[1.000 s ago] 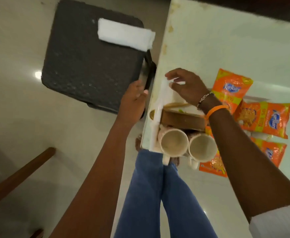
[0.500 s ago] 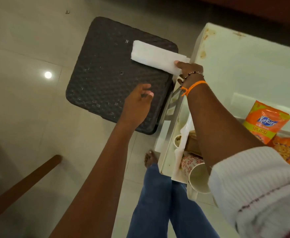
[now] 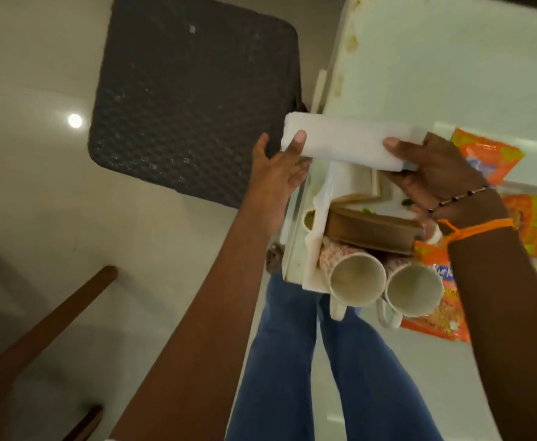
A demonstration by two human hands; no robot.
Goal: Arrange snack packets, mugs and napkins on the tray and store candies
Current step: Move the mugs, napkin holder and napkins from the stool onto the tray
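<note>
A folded white stack of napkins (image 3: 346, 141) hangs in the air over the table's left edge. My left hand (image 3: 276, 170) pinches its left end and my right hand (image 3: 436, 173) grips its right end. Below it lies a white tray (image 3: 311, 275) with a brown wooden box (image 3: 372, 232) on it. Two patterned mugs (image 3: 358, 278) (image 3: 413, 292) stand at the tray's near end, mouths facing me. Orange snack packets (image 3: 490, 154) (image 3: 436, 323) lie to the right, partly hidden by my right arm.
A dark woven stool (image 3: 190, 97) stands on the floor left of the pale green table (image 3: 452, 74). A brown wooden chair arm (image 3: 47, 326) crosses the lower left. My legs in blue jeans (image 3: 324, 377) are below the table edge.
My right hand lifted the napkin stack off the stool and carried it right, over the tray. My left hand came up and took its left end.
</note>
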